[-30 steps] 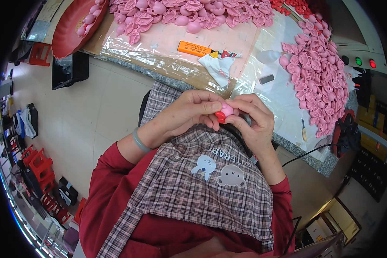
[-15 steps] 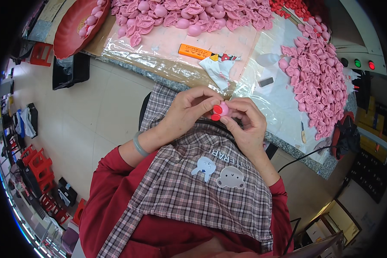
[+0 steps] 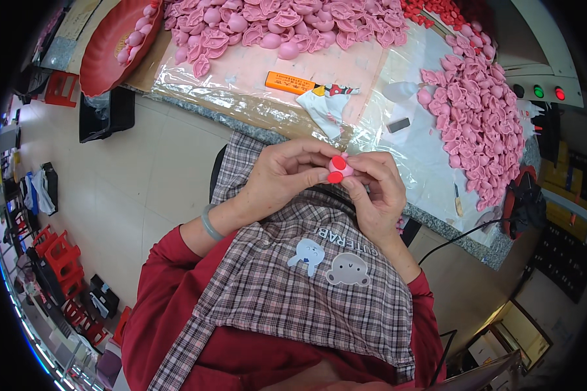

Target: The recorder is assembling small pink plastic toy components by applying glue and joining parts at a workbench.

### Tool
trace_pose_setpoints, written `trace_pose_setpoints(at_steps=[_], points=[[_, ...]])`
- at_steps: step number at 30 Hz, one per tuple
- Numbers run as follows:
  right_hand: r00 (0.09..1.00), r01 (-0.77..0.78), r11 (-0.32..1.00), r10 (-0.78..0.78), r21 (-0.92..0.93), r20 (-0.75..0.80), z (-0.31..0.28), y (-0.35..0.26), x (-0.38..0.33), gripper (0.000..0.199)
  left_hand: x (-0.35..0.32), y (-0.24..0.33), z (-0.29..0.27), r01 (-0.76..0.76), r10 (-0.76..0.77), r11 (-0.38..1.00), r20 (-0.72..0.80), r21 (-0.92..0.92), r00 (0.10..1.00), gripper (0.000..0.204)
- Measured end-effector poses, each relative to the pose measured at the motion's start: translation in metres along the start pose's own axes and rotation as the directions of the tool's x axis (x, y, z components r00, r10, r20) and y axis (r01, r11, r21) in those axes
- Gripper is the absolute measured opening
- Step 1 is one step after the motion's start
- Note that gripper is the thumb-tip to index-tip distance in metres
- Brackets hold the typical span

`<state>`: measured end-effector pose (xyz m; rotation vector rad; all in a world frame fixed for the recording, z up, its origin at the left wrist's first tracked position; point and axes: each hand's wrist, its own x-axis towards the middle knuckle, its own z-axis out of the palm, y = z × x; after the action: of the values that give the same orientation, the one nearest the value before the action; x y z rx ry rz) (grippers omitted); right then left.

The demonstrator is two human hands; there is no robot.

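Observation:
A small round pink toy figure (image 3: pixel 347 171) with two flat red oval pieces on it is held just off the table's near edge, above my apron. My left hand (image 3: pixel 275 171) pinches it from one side, thumb and fingertips closed at the red pieces. From the other side my right hand (image 3: pixel 379 189) grips the pink body between thumb and bent fingers. Fingers cover part of the figure.
Pink moulded parts heap at the back (image 3: pixel 287 23) and right (image 3: pixel 469 124) of the table. Red parts (image 3: pixel 437 10) lie behind. Nearer are an orange box (image 3: pixel 290 83), white cloth (image 3: pixel 323 112), dark grey block (image 3: pixel 399 124) and craft knife (image 3: pixel 458 201). A red tray (image 3: pixel 101 65) overhangs the left.
The toy figure has turned a little in my fingers, and its red pieces now face more toward me. My hands have shifted slightly, both still holding it.

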<state>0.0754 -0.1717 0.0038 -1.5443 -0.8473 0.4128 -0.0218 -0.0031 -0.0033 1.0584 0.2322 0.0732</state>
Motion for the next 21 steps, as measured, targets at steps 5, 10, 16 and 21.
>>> trace_pose_setpoints(at_steps=[5,10,16,21], points=[[0.999,0.038,0.998,-0.038,-0.055,0.009,-0.0036,-0.0031,0.0,0.027,-0.0023,-0.0045,-0.0014,-0.087,0.086,0.994,0.019,0.066,0.996,0.025],[1.0,0.01,0.999,-0.01,-0.035,0.002,-0.0036,-0.0015,0.001,0.025,-0.0005,-0.0023,-0.003,-0.354,0.358,0.821,0.079,0.448,0.93,0.021],[0.996,-0.036,0.999,0.039,0.038,-0.079,0.0019,-0.0024,-0.0001,0.026,0.0015,-0.0017,-0.0002,-0.471,0.523,0.609,0.123,0.639,0.843,0.023],[0.998,-0.03,0.998,0.033,0.057,-0.06,0.0016,-0.0024,0.0025,0.028,0.0013,-0.0008,0.0012,-0.478,0.537,0.592,0.125,0.649,0.834,0.024]])
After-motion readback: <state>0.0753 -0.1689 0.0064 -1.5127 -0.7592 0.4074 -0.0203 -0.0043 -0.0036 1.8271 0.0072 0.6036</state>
